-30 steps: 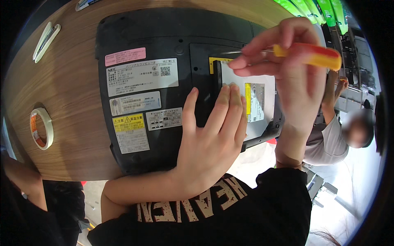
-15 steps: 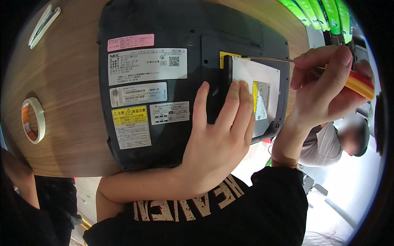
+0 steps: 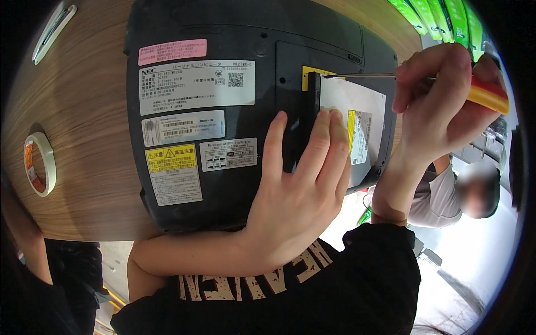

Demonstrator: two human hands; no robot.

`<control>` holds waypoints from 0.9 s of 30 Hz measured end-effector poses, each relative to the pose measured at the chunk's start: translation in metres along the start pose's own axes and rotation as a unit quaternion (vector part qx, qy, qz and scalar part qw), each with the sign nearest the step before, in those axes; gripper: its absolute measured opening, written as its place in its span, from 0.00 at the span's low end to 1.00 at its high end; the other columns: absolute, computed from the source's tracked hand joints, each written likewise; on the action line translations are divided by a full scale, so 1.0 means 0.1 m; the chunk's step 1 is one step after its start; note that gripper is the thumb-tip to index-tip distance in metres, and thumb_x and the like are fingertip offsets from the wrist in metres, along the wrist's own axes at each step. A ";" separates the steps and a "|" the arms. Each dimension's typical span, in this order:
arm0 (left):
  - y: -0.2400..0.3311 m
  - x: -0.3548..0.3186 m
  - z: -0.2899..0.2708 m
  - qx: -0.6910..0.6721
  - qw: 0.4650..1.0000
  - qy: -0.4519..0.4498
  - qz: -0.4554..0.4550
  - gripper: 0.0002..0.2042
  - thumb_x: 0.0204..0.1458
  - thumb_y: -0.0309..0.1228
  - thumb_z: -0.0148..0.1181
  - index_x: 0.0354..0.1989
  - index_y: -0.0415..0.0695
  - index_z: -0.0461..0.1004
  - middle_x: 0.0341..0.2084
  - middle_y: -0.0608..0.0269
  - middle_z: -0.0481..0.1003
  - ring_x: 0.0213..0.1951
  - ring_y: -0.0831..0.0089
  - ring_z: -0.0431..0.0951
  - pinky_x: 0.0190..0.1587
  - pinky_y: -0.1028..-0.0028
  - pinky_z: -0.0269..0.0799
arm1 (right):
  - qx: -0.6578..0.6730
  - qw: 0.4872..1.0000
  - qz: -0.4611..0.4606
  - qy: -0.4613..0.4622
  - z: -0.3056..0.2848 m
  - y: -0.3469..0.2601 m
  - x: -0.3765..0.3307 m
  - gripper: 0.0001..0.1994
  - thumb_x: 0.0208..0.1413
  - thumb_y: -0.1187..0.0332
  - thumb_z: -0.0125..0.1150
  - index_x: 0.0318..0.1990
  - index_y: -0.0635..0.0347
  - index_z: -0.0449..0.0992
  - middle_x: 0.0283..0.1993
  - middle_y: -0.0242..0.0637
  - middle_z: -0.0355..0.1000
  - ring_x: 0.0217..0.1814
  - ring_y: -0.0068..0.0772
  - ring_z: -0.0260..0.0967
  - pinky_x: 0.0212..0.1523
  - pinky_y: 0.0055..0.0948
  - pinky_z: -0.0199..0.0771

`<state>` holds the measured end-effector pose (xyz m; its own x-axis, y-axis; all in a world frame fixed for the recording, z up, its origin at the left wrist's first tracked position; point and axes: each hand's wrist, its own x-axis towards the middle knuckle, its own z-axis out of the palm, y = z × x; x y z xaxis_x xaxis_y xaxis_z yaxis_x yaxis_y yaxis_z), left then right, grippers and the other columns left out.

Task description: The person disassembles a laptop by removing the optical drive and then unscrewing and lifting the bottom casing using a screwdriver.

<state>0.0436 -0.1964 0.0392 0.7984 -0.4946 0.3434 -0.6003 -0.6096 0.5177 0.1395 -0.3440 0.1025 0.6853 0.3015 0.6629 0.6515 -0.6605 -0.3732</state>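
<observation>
A black laptop (image 3: 223, 33) lies underside up, with several labels on it. On its right part rests a flat silver disc drive (image 3: 364, 96), its black front strip (image 3: 314, 97) facing left. A small yellow piece (image 3: 305, 82) shows beside the drive's upper left corner. My left hand (image 3: 301, 190) lies palm down, fingers spread, some on the drive and one on the laptop. My right hand (image 3: 432, 106) grips a screwdriver (image 3: 487, 96) by its red and yellow handle. Its thin shaft points left, the tip at the drive's upper left corner.
On the wooden table (image 3: 95, 84) left of the laptop are a tape roll (image 3: 50, 164) and a white, slim tool (image 3: 54, 34). Green packages (image 3: 435, 19) stand at the upper right. One person (image 3: 438, 198) is at the right; another person's arm (image 3: 25, 229) shows at lower left.
The view has shifted slightly, and the laptop looks a little turned in it. My right hand and the screwdriver handle sit slightly higher. The left hand keeps its place on the drive.
</observation>
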 end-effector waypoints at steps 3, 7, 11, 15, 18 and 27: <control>0.00 0.00 0.00 -0.001 1.000 0.004 -0.004 0.17 0.48 0.32 0.54 0.43 0.34 0.76 0.48 0.53 0.71 0.56 0.66 0.66 0.58 0.45 0.59 | 0.008 1.000 0.005 -0.005 -0.03 0.05 -0.01 0.16 0.64 0.69 0.43 0.22 0.62 0.64 0.15 0.42 0.69 0.05 0.19 0.57 0.07 0.12 0.53; -0.01 -0.01 -0.01 -0.003 1.000 0.000 -0.002 0.17 0.48 0.32 0.54 0.43 0.33 0.76 0.47 0.53 0.71 0.56 0.66 0.66 0.58 0.45 0.59 | 0.025 1.000 0.001 -0.001 0.01 0.08 -0.01 0.11 0.65 0.69 0.43 0.29 0.62 0.64 0.16 0.43 0.70 0.05 0.19 0.58 0.07 0.13 0.53; -0.01 -0.01 0.00 0.001 1.000 -0.002 -0.001 0.17 0.48 0.32 0.54 0.44 0.33 0.76 0.47 0.53 0.71 0.56 0.66 0.66 0.58 0.45 0.59 | 0.058 0.998 0.001 0.004 0.00 0.07 0.01 0.07 0.65 0.69 0.43 0.37 0.63 0.62 0.18 0.44 0.70 0.06 0.19 0.58 0.07 0.13 0.52; -0.02 0.00 0.01 -0.001 1.000 0.009 -0.005 0.17 0.48 0.31 0.55 0.43 0.33 0.76 0.47 0.53 0.71 0.56 0.66 0.66 0.58 0.45 0.59 | 0.071 0.994 0.046 -0.068 -0.09 0.04 0.05 0.06 0.65 0.69 0.44 0.38 0.62 0.62 0.20 0.45 0.71 0.07 0.21 0.60 0.07 0.13 0.53; -0.03 -0.01 0.00 0.000 1.000 0.003 0.000 0.17 0.47 0.31 0.55 0.43 0.34 0.77 0.47 0.53 0.71 0.56 0.66 0.66 0.58 0.45 0.59 | 0.107 0.989 0.052 -0.091 -0.18 0.04 0.02 0.06 0.65 0.69 0.45 0.39 0.62 0.63 0.24 0.46 0.72 0.11 0.22 0.65 0.09 0.13 0.56; -0.06 -0.03 0.00 0.016 1.000 0.008 0.013 0.17 0.45 0.30 0.55 0.43 0.33 0.76 0.47 0.52 0.71 0.56 0.65 0.66 0.58 0.45 0.59 | 0.173 0.964 0.070 -0.189 -0.27 -0.05 0.10 0.05 0.63 0.71 0.50 0.40 0.62 0.64 0.33 0.46 0.70 0.19 0.27 0.73 0.16 0.18 0.69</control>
<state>0.0445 -0.1917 0.0348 0.7827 -0.5008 0.3696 -0.6223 -0.6160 0.4831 0.1341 -0.3568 0.1285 0.8012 0.4980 0.3317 0.5694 -0.4642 -0.6785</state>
